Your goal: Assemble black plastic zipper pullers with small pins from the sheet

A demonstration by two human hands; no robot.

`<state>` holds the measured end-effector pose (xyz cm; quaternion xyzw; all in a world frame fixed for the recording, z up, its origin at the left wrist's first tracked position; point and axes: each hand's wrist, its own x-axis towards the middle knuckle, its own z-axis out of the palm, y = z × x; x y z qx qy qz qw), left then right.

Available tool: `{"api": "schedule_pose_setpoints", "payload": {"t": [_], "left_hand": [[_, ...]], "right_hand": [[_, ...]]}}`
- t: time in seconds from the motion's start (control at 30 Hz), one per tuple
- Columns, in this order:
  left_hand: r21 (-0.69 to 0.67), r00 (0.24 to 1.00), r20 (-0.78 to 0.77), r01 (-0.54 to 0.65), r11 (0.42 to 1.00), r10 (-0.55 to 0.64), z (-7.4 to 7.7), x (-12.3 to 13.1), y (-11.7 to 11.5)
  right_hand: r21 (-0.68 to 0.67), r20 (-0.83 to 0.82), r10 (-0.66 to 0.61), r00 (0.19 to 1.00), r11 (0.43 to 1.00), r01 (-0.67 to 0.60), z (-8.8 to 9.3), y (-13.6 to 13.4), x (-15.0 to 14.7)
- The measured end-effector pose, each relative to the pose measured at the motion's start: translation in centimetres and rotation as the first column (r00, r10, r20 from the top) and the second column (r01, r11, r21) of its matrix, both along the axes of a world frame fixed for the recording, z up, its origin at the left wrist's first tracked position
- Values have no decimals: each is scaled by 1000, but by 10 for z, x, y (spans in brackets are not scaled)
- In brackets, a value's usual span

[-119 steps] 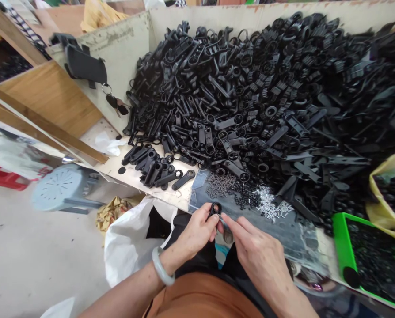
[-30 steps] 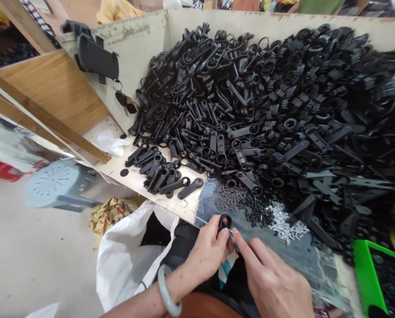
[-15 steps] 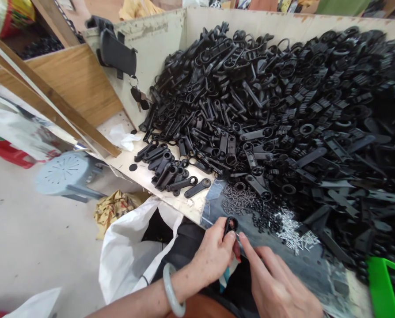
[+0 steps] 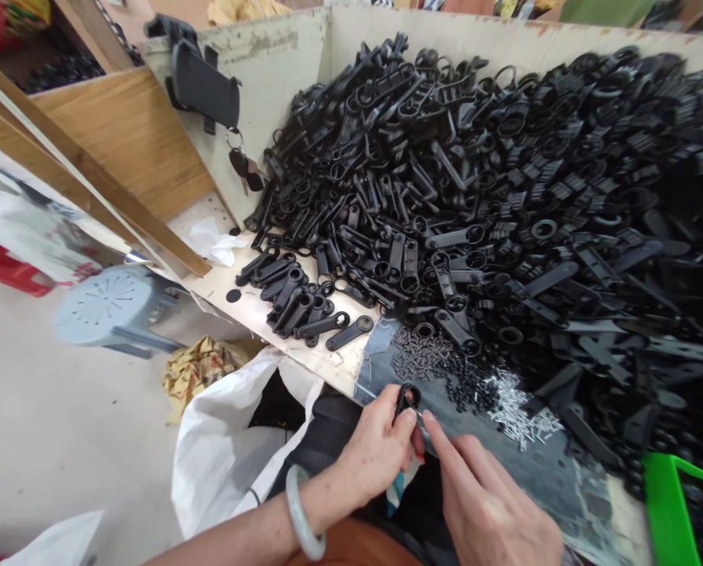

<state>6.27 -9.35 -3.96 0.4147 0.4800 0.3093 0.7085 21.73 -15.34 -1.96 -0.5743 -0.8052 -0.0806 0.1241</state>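
Observation:
My left hand (image 4: 375,448) is closed around a black plastic part (image 4: 409,397) with a ring-shaped end, which sticks up between thumb and fingers. Close against it, my right hand (image 4: 493,495) has its index finger reaching to the part beside my left thumb, its other fingers curled. A tiny pale glint shows at that fingertip, too small to name; the right thumb is hidden. Just beyond my hands, small silver pins (image 4: 520,413), small black pieces (image 4: 466,381) and small brownish pieces (image 4: 419,354) lie in heaps on a dark sheet (image 4: 380,377).
A large heap of black plastic parts (image 4: 446,173) fills the bin behind. Several black arms (image 4: 296,303) lie on the bench's left. A green container (image 4: 664,503) stands at right, a white sack (image 4: 210,464) hangs at left, near a blue stool (image 4: 109,306). Keys (image 4: 245,169) hang from a black holder (image 4: 204,86).
The view has shifted slightly, so things sit a little further left and higher. Both hands keep nearly the same pose on the black part.

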Motion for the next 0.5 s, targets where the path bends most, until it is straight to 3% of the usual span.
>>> {"api": "schedule_pose_setpoints", "payload": {"t": [0.5], "left_hand": [[-9, 1000, -5, -11, 1000, 11, 3, 0, 1]], "right_hand": [[-50, 60, -6, 998, 999, 9, 2, 1, -3]]}}
